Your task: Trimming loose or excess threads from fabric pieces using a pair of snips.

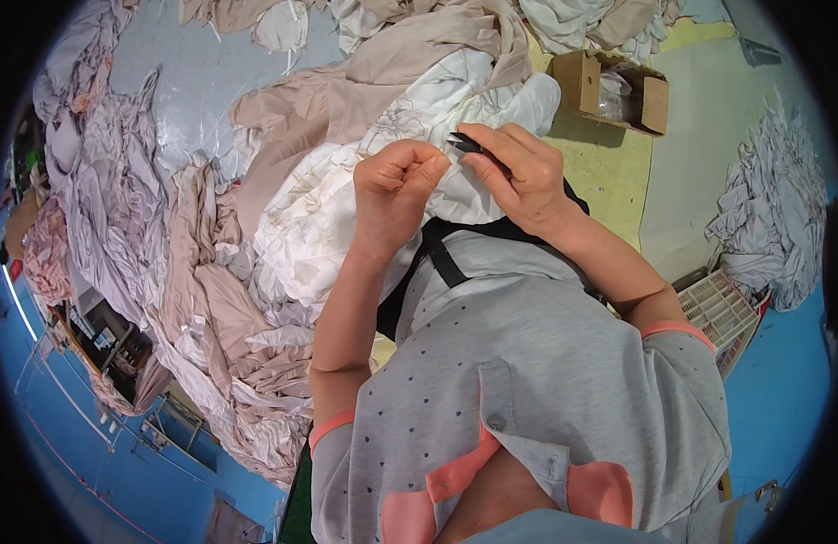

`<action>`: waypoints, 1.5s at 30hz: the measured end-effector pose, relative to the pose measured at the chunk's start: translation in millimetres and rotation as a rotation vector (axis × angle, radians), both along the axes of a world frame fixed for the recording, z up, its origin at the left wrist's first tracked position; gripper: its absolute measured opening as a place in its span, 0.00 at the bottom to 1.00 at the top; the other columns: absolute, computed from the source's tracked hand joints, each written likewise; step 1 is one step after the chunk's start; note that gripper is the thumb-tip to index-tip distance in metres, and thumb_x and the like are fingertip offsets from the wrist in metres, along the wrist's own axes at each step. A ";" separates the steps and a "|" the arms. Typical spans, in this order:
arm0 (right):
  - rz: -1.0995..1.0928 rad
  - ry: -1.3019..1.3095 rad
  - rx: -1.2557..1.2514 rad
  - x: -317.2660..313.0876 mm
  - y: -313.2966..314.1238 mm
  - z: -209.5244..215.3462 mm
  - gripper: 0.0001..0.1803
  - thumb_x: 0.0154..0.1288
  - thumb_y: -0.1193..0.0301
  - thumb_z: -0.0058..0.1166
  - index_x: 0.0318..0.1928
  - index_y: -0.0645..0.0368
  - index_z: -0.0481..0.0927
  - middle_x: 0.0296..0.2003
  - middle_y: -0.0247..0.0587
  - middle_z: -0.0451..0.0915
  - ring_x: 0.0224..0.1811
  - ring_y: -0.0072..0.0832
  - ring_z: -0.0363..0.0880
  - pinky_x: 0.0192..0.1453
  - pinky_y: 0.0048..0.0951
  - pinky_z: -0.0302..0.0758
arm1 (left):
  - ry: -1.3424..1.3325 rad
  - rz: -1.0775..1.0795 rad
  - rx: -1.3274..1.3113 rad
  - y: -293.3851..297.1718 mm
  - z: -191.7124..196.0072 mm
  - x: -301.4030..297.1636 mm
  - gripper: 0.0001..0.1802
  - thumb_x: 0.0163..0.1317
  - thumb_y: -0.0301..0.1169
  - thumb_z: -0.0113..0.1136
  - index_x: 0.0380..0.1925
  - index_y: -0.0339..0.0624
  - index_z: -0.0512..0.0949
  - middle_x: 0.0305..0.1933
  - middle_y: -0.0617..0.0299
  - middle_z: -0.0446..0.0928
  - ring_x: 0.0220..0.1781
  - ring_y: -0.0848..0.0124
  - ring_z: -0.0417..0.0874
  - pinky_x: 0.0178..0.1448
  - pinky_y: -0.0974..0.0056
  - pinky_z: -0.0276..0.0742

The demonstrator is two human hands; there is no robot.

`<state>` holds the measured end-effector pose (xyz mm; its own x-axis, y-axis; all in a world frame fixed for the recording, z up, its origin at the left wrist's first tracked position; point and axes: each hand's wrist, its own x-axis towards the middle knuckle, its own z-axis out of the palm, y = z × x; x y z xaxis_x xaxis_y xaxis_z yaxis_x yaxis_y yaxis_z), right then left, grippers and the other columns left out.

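In front of my body lies a heap of white fabric [301, 231] with a thin line-drawn floral pattern, bunched together with beige cloth [301, 118]. My left hand [396, 190] is raised over the white fabric, thumb and forefinger pinched together. What sits between those fingertips is too small to make out. My right hand [523, 177] grips small black thread snips [478, 148], their pointed blades directed left, close to the left fingertips. The palm and fingers hide part of the snips' body.
An open cardboard box [578, 86] with clear plastic inside stands at the upper right. Long piles of lilac-grey cloth [111, 199] and beige cloth [201, 299] spread along the left. To the right are another grey fabric heap [773, 208] and a cream plastic crate [718, 313].
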<state>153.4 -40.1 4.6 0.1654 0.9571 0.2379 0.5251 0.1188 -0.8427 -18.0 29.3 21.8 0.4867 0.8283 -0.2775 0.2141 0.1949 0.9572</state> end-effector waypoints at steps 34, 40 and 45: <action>0.216 -0.387 -0.013 -12.3 17.1 27.0 0.16 0.52 0.71 0.64 0.44 0.54 0.81 0.25 0.33 0.75 0.24 0.29 0.76 0.24 0.30 0.72 | -0.314 0.319 -0.110 -14.6 -0.6 -14.4 0.04 0.64 0.24 0.58 0.33 0.34 0.78 0.20 0.68 0.72 0.21 0.83 0.68 0.25 0.77 0.60; 0.196 -0.379 -0.013 -14.4 17.3 28.3 0.16 0.52 0.72 0.64 0.44 0.55 0.82 0.25 0.33 0.75 0.24 0.29 0.76 0.24 0.30 0.72 | -0.358 0.302 -0.105 -16.9 -0.6 -15.9 0.04 0.64 0.24 0.58 0.32 0.33 0.78 0.20 0.67 0.73 0.21 0.83 0.67 0.24 0.77 0.60; 0.178 -0.365 0.001 -14.0 16.6 26.6 0.15 0.52 0.72 0.64 0.43 0.55 0.82 0.25 0.34 0.75 0.23 0.29 0.76 0.23 0.30 0.72 | -0.356 0.284 -0.087 -17.1 -0.2 -16.1 0.04 0.64 0.24 0.58 0.32 0.33 0.78 0.21 0.66 0.74 0.20 0.83 0.67 0.23 0.76 0.60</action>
<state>139.4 -23.5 31.2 -0.0987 0.9629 0.2513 0.7608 0.2358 -0.6046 -34.1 12.2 21.6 0.3211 0.9238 -0.2085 -0.1989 0.2810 0.9389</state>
